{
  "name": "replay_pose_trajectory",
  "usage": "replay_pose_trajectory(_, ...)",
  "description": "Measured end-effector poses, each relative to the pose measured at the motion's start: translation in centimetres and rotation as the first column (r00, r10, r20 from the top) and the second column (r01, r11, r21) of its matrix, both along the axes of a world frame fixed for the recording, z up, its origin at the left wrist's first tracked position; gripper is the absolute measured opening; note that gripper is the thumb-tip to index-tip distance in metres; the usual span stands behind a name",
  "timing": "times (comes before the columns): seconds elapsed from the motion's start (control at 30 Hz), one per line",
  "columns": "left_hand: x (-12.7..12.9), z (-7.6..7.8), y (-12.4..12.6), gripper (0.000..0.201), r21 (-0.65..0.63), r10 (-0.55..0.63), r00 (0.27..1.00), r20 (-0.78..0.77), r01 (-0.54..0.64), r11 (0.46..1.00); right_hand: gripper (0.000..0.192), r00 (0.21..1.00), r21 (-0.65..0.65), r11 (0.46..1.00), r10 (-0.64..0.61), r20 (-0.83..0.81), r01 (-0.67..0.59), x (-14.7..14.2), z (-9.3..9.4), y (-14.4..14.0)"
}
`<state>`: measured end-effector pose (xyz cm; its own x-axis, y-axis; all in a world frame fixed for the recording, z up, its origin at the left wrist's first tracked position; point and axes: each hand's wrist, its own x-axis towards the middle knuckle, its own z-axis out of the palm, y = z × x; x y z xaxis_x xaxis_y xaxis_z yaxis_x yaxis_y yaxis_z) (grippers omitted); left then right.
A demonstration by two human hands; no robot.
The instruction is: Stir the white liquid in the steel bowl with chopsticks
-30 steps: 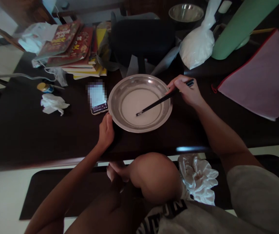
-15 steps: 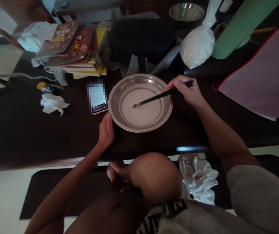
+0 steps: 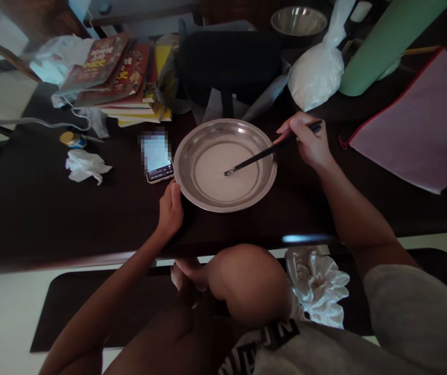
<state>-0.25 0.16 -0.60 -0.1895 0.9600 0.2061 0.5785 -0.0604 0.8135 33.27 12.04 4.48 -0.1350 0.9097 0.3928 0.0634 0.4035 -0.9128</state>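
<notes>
Far left of the left hand: crumpled white tissue point(image 3: 86, 165) on the dark tabletop point(image 3: 32, 208), with a small yellow-capped jar point(image 3: 69, 139) just behind it. Beyond these, a stack of books point(image 3: 117, 78) with red and yellow covers; cover lettering is present but too blurred to read. A white plastic bag point(image 3: 57, 57) lies left of the stack.

Smartphone point(image 3: 156, 161) lies just beyond the left hand, near the dish rim; screen is pixelated, no text legible.

Left hand point(image 3: 170, 208): fingers together, curled loosely, resting on the tabletop at the near-left rim of the steel dish point(image 3: 192, 140), touching or nearly touching it; cannot tell which.

The steel dish sits between the two hands and holds a shallow white liquid point(image 3: 217, 182).

Black chopsticks point(image 3: 264, 154) slant from the right hand down into the dish, tips in the liquid near its centre.

Right hand point(image 3: 307, 140): just off the right rim of the dish, fingers closed in a pinch on the upper end of the chopsticks.

Behind the right hand: tied bag of white powder point(image 3: 317, 73), a second steel bowl point(image 3: 298, 20), a green roll point(image 3: 383, 47). Right of it: pink zip folder point(image 3: 414, 125) with red edging.

Near edge, below the tabletop: letters on the person's grey clothing, partly hidden, unreadable.
</notes>
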Motion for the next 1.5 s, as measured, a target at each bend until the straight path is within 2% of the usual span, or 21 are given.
replay_pose_trajectory(0.2,-0.03,0.07,-0.03,0.067,-0.012,0.001,1.000,-0.003,-0.001,1.000,0.042,0.994,-0.022,0.996,0.084,0.063,-0.083,-0.18,-0.03,-0.27)
replay_pose_trajectory(0.4,0.10,0.17,-0.04,0.065,-0.005,-0.014,1.000,0.006,0.014,1.000,0.044,1.000,0.016,1.000,-0.018,-0.005,0.018,0.31,-0.10,0.14)
replay_pose_trajectory(0.57,0.03,0.10,-0.03,0.065,-0.007,0.004,1.000,-0.004,-0.004,1.000,0.039,0.996,-0.028,0.997,0.077,0.039,-0.076,-0.15,-0.02,-0.24)
replay_pose_trajectory(0.77,0.04,0.13,-0.04,0.062,0.005,-0.015,1.000,0.002,0.015,1.000,0.039,1.000,0.039,0.999,-0.022,-0.021,0.023,0.23,0.08,0.20)
replay_pose_trajectory(0.97,-0.02,0.03,0.00,0.064,-0.001,-0.012,1.000,0.001,0.012,1.000,0.040,0.995,-0.041,0.995,0.093,0.030,-0.092,-0.31,0.00,-0.10)
replay_pose_trajectory(1.13,0.03,0.15,-0.01,0.066,-0.009,-0.016,1.000,-0.007,0.016,1.000,0.037,0.998,0.029,0.999,0.022,-0.064,-0.020,-0.12,0.18,0.07)
replay_pose_trajectory(1.3,0.08,0.26,0.00,0.065,-0.002,-0.011,1.000,-0.010,0.011,1.000,0.039,0.996,-0.049,0.995,0.084,0.009,-0.083,-0.32,0.14,-0.14)
replay_pose_trajectory(1.5,0.05,0.17,0.01,0.063,0.004,-0.022,1.000,-0.004,0.022,1.000,0.039,0.999,0.035,0.999,0.007,-0.032,-0.006,0.28,0.05,0.38)
